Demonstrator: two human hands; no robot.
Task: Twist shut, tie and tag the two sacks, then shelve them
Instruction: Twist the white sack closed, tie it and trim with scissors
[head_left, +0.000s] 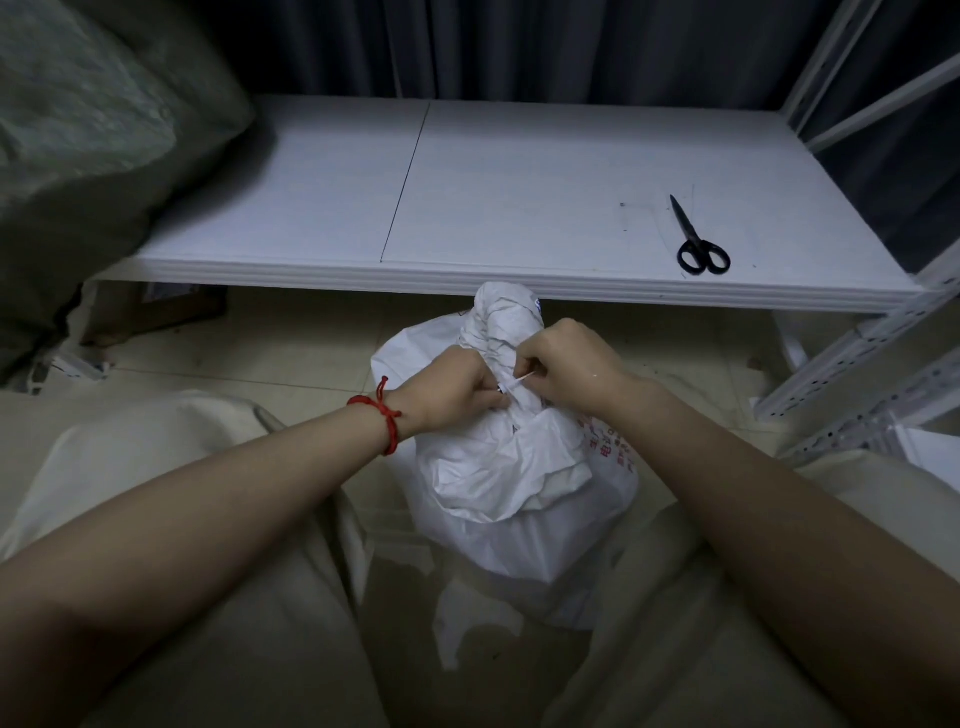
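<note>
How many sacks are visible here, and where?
2. The white sack stands on the floor at the centre; the grey-green sack is at the upper left, overlapping the shelf. More may be hidden.

A white shelf (519, 197) of two boards meeting at a dark seam runs across the view, held in a white metal frame (852, 364) at the right. Black scissors (698, 244) lie closed near its right front corner. A green sack (93, 130) covers its left end. On the tiled floor (291, 343) a white sack (509, 499) stands just before the shelf's front edge.
</note>
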